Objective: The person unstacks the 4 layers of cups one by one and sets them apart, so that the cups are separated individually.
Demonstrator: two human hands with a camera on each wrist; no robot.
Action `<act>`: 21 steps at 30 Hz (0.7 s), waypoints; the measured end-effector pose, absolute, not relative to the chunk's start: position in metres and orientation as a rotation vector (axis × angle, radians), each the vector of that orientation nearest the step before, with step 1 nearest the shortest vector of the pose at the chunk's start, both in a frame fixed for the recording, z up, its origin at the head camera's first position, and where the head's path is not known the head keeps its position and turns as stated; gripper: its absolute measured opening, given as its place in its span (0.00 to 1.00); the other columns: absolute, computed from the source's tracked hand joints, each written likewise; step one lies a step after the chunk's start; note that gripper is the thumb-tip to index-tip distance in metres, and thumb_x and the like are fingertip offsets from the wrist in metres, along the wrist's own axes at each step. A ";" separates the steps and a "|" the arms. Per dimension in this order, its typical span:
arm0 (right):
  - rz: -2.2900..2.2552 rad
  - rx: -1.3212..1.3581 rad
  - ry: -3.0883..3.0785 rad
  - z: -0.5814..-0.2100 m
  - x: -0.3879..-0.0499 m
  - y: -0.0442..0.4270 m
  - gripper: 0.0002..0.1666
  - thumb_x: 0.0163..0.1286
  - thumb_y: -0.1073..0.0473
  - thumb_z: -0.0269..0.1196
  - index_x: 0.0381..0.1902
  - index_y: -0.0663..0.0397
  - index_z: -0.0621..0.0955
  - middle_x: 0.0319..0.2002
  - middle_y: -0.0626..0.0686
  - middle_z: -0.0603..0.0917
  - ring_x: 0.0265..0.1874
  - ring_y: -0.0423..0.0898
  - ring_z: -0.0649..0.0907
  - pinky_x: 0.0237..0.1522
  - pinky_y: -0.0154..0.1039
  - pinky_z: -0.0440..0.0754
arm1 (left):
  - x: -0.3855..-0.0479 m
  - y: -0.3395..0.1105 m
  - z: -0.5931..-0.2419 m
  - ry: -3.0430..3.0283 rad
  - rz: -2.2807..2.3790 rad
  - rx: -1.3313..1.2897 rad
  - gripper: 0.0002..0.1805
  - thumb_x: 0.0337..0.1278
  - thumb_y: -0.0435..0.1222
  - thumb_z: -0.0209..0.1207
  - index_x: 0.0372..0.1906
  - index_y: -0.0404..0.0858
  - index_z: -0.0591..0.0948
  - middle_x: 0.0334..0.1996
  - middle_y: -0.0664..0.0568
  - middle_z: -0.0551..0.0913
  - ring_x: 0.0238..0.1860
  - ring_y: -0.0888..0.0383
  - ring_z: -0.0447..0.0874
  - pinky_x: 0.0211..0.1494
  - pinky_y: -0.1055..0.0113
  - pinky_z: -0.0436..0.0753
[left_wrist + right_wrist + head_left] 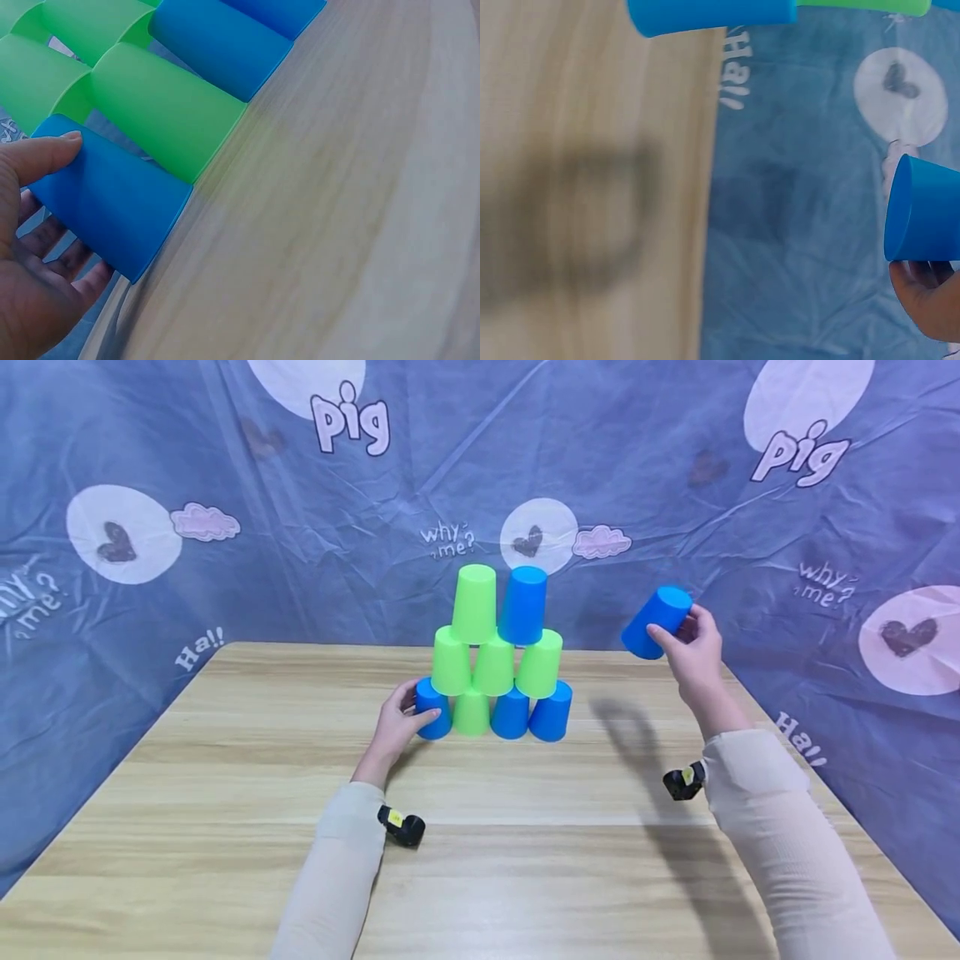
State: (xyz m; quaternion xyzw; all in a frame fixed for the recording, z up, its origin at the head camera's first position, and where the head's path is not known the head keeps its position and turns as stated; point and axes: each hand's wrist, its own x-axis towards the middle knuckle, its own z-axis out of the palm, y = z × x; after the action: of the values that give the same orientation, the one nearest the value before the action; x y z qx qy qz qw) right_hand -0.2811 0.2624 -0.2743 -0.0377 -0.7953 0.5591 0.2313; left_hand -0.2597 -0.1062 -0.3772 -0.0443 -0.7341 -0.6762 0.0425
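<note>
A pyramid of upside-down plastic cups stands on the table. Its bottom row has a blue cup (433,714) at the left end, then a green cup (471,714) and two blue cups (550,712). Three green cups (493,667) form the middle row; above them sit a green cup (476,606) and a blue cup (524,606). My left hand (395,722) holds the left-end blue cup, thumb on its near side and fingers around the outside. Up in the air right of the pyramid, my right hand (697,656) grips another blue cup (657,622), tilted with its mouth down-left.
The wooden table (480,877) runs to a patterned blue-grey cloth (375,510) hanging behind and beside it. A black wrist camera (402,827) is on the left sleeve, another camera (684,782) on the right. The right arm's shadow falls across the table.
</note>
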 end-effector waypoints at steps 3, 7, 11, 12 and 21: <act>1.547 -0.142 -2.188 -0.287 -0.285 0.266 0.37 0.57 0.54 0.60 0.60 0.59 0.59 0.53 0.61 0.66 0.52 0.51 0.67 0.54 0.41 0.64 | -0.260 -0.107 -0.378 -2.241 -2.063 -0.143 0.29 0.45 0.26 0.59 0.57 0.33 0.65 0.53 0.38 0.66 0.54 0.45 0.63 0.57 0.55 0.61; 1.578 -0.181 -2.208 -0.303 -0.289 0.271 0.38 0.57 0.56 0.60 0.62 0.60 0.56 0.57 0.62 0.63 0.55 0.53 0.64 0.55 0.44 0.62 | -0.264 -0.107 -0.383 -2.233 -2.062 -0.153 0.30 0.45 0.27 0.60 0.57 0.33 0.65 0.53 0.38 0.67 0.54 0.46 0.63 0.56 0.55 0.62; 1.605 -0.220 -2.214 -0.318 -0.292 0.275 0.39 0.58 0.58 0.59 0.62 0.61 0.55 0.59 0.63 0.60 0.57 0.56 0.62 0.56 0.47 0.60 | -0.272 -0.109 -0.396 -2.225 -2.048 -0.157 0.30 0.44 0.28 0.61 0.56 0.36 0.66 0.52 0.40 0.68 0.53 0.48 0.64 0.55 0.57 0.63; 1.612 -0.232 -2.210 -0.321 -0.292 0.276 0.38 0.58 0.58 0.59 0.62 0.61 0.55 0.59 0.63 0.60 0.57 0.56 0.61 0.56 0.48 0.59 | -0.275 -0.109 -0.399 -2.225 -2.044 -0.158 0.30 0.44 0.29 0.61 0.56 0.36 0.66 0.52 0.41 0.68 0.53 0.48 0.65 0.55 0.57 0.64; 1.646 -0.421 -2.207 -0.340 -0.294 0.284 0.38 0.59 0.57 0.58 0.63 0.58 0.54 0.61 0.61 0.57 0.59 0.55 0.59 0.58 0.46 0.56 | -0.277 -0.110 -0.403 -2.228 -2.020 -0.149 0.29 0.43 0.29 0.61 0.56 0.37 0.67 0.51 0.42 0.69 0.52 0.48 0.65 0.55 0.57 0.64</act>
State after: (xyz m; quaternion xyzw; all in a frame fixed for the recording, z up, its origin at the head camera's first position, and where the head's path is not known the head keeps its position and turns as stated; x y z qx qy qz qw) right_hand -0.2935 0.2836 -0.3404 -0.1486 -0.7800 0.5815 0.1772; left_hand -0.2773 -0.1096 -0.4030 -0.0494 -0.7383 -0.6695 0.0654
